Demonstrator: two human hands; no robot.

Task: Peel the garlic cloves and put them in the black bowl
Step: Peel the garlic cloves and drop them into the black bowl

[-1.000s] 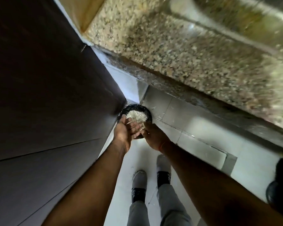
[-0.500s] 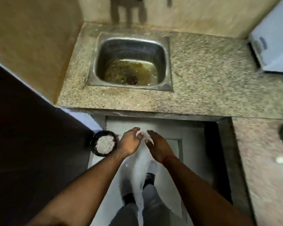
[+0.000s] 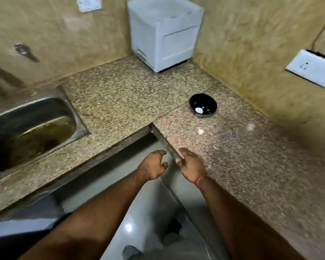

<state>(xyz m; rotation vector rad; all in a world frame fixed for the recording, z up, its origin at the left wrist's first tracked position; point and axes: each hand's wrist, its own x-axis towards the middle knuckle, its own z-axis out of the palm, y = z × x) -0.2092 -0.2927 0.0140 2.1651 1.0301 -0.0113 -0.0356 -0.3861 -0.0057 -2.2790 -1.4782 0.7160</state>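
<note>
Black bowl (image 3: pixel 203 105) sits on the speckled table (image 3: pixel 242 166), far from both hands, holding one white peeled clove (image 3: pixel 198 110). An unpeeled garlic clove (image 3: pixel 200 131) lies just near of the bowl. Left hand (image 3: pixel 152 167) and right hand (image 3: pixel 192 166) hover at the table edge, fingers loosely spread, holding nothing.

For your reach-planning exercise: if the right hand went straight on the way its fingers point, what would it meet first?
Probably the garlic clove on the counter; the black bowl lies beyond. The right hand holds nothing; depth is uncertain.
</note>
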